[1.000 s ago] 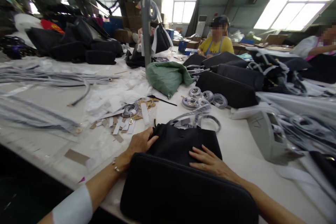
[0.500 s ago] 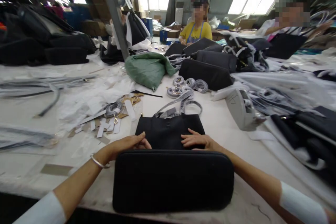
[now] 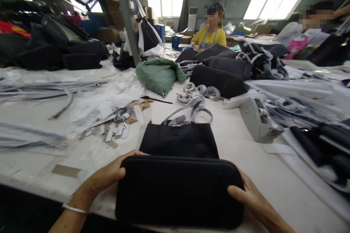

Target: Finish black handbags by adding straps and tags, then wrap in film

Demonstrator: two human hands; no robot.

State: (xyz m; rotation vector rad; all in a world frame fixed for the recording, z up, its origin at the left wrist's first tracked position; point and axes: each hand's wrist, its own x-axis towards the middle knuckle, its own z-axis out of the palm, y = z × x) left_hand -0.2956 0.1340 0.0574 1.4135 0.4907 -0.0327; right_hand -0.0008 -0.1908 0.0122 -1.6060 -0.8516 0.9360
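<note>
A black handbag lies on the table before me, its rounded rectangular base facing me and its flat front panel stretching away behind. My left hand grips the base's left end, thumb on the near face and fingers hidden behind. At the right end my right hand does the same, its thumb pressing the face. Grey wrapped straps come out beyond the bag's far edge.
Coiled straps and a green cloth bundle lie farther back. To the right stands a grey tape dispenser. Paper tags are scattered at left. Black bags pile up behind; a person in yellow sits across.
Both hands have drawn back from the bag's flat panel to the two ends of its base and now hold it there. The camera view has shifted slightly.
</note>
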